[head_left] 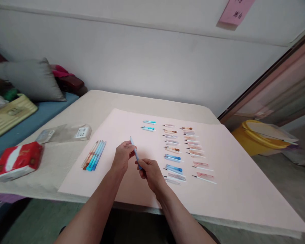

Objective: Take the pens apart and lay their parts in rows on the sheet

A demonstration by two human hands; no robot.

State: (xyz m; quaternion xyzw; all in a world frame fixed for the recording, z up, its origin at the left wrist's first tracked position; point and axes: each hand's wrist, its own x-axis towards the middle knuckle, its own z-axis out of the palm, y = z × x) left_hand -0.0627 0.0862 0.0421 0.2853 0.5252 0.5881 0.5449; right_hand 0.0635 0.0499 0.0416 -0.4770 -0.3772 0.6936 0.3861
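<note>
Between my two hands is a light blue pen point(134, 149), tilted with its pointed tip up and to the left. My left hand point(123, 154) pinches it near the tip end. Around its darker blue lower end are the fingers of my right hand point(149, 169). To the left, several whole pens point(95, 156) in brown, turquoise and blue lie side by side on the pink sheet point(132, 118). Right of my hands, pen parts lie in columns: turquoise ones point(149, 128), blue ones point(173, 158), brown ones point(172, 149) and pinkish ones point(205, 175), with thin white refills beside them.
A red tissue pack point(17, 161) and a clear plastic wrapper point(66, 133) lie on the table's left side. The white wall point(147, 64) rises behind the table. A yellow bucket point(254, 139) stands on the floor at right; a grey cushion point(30, 79) is at left.
</note>
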